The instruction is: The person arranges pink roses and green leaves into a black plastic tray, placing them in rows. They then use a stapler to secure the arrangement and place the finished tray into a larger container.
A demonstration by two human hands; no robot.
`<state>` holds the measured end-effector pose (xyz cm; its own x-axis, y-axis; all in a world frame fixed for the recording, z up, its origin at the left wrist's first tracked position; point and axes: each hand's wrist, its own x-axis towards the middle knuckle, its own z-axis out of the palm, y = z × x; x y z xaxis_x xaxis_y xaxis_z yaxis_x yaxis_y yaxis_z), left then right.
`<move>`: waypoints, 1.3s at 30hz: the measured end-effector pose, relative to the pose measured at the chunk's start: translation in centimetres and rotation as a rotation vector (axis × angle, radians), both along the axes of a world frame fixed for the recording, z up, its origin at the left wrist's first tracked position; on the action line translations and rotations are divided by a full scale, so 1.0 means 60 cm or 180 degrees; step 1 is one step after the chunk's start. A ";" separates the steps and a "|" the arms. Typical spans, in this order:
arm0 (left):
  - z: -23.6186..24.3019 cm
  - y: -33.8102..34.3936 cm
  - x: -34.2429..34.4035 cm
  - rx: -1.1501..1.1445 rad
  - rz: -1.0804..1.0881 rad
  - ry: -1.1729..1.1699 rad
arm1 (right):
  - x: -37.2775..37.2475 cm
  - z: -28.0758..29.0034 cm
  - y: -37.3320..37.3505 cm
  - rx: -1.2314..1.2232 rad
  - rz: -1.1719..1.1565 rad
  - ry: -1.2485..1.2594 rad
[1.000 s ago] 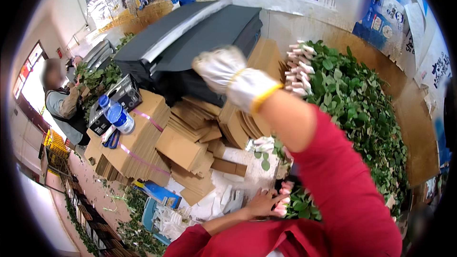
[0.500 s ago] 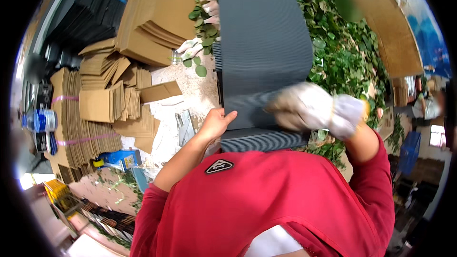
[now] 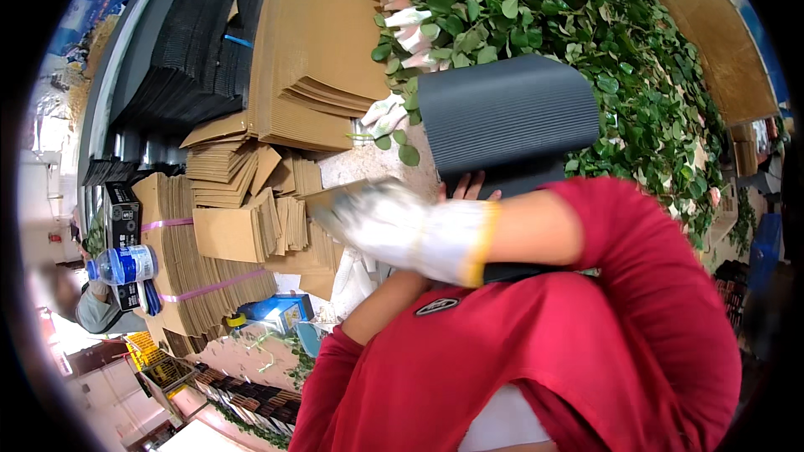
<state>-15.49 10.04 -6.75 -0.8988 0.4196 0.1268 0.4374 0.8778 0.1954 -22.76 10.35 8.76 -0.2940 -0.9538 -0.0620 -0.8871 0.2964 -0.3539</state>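
Note:
A dark grey corrugated sheet (image 3: 511, 109) is bent over in front of me, partly covering a pile of leafy green stems. My left hand (image 3: 471, 187) is bare, and its spread fingers lie on the dark surface just below the bent part. The rest of that hand is hidden behind my right forearm. Crossing over it to the left, my right hand (image 3: 381, 216) wears a white knitted glove with a yellow cuff. It hangs above the worktop near a small brown cardboard piece. Motion smears its fingers.
Small cardboard pieces (image 3: 230, 230) are stacked at the left, with a tied cardboard bundle (image 3: 197, 285) and a water bottle (image 3: 126, 265) beside them. Behind stand large cardboard sheets (image 3: 322, 33) and black corrugated sheets (image 3: 197, 59). Green foliage (image 3: 645, 92) fills the right. A person's grey sleeve (image 3: 96, 314) shows far left.
The grey sheet's long far part has been folded back, uncovering foliage. My gloved right hand has swung from the sheet's right side across to the left. The view has shifted.

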 end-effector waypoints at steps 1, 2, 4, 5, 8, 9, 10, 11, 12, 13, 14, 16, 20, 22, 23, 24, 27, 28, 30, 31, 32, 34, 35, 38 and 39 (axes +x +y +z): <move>0.019 -0.001 -0.014 0.0205 -0.0146 -0.0128 | -0.014 -0.033 -0.044 0.0008 -0.0388 0.0089; 0.025 0.003 -0.025 0.0255 -0.0270 -0.0173 | -0.034 -0.069 -0.083 0.0196 -0.0756 -0.0041; 0.022 0.004 -0.024 0.0297 -0.0251 -0.0178 | -0.062 -0.100 -0.109 0.0880 -0.0929 -0.1087; 0.017 0.006 -0.027 0.0293 -0.0265 -0.0176 | -0.051 -0.109 -0.099 0.0715 -0.0675 -0.0576; -0.010 -0.008 -0.021 0.0357 -0.0198 -0.0164 | -0.016 -0.014 0.025 0.0205 -0.0077 0.0308; -0.011 -0.017 -0.016 0.0370 -0.0107 -0.0186 | -0.002 0.045 0.084 0.0010 0.0060 0.0294; -0.019 -0.015 -0.017 0.0403 -0.0121 -0.0207 | -0.001 0.097 0.149 -0.0090 0.0062 0.0236; -0.024 -0.016 -0.018 0.0430 -0.0138 -0.0259 | -0.003 0.148 0.210 -0.0114 -0.0023 0.0090; -0.024 -0.016 -0.015 0.0436 -0.0117 -0.0321 | -0.009 0.185 0.267 -0.0011 -0.0167 -0.0247; -0.019 -0.016 -0.012 0.0455 -0.0094 -0.0406 | -0.019 0.207 0.321 0.0154 -0.0436 -0.0932; -0.006 -0.014 -0.015 0.0513 -0.0101 -0.0579 | -0.034 0.203 0.370 0.0334 -0.0833 -0.2130; 0.066 0.005 -0.032 0.0686 -0.0026 -0.1257 | -0.070 0.126 0.473 0.0844 -0.1995 -0.4853; 0.063 0.011 -0.028 0.0663 0.0032 -0.1108 | -0.095 0.013 0.445 0.0856 -0.2889 -0.4667; 0.063 0.013 -0.026 0.0817 0.0048 -0.1039 | -0.081 -0.056 0.392 0.1071 -0.2640 -0.3691; 0.057 0.014 -0.027 0.0905 0.0025 -0.0968 | -0.074 -0.096 0.365 0.0847 -0.2616 -0.3555; 0.050 0.012 -0.027 0.1014 0.0049 -0.0891 | -0.063 -0.078 0.340 0.1010 -0.2807 -0.3412; 0.044 0.000 -0.014 0.1045 0.0250 -0.0991 | -0.064 -0.083 0.335 0.1245 -0.2745 -0.3400; 0.044 -0.005 -0.008 0.1068 0.0297 -0.1031 | -0.067 -0.085 0.330 0.1306 -0.2769 -0.3431; 0.048 -0.030 0.023 0.1497 0.0677 -0.1152 | -0.069 -0.093 0.324 0.1415 -0.2826 -0.3503; 0.047 -0.048 0.046 0.1808 0.0937 -0.1354 | -0.069 -0.105 0.326 0.1460 -0.2841 -0.3322; 0.044 -0.066 0.066 0.2137 0.1241 -0.1548 | -0.065 -0.118 0.326 0.1295 -0.2765 -0.3344; 0.047 -0.084 0.084 0.2301 0.1244 -0.1445 | -0.061 -0.119 0.329 0.1257 -0.2925 -0.3604; 0.049 -0.088 0.088 0.2380 0.1241 -0.1400 | -0.061 -0.127 0.331 0.1275 -0.2951 -0.3644; 0.108 -0.036 0.002 0.2280 0.0021 -0.0945 | -0.056 -0.138 0.326 0.1468 -0.2772 -0.3131; 0.116 -0.013 -0.031 0.1773 -0.0204 -0.1042 | -0.056 -0.131 0.321 0.1598 -0.2544 -0.2551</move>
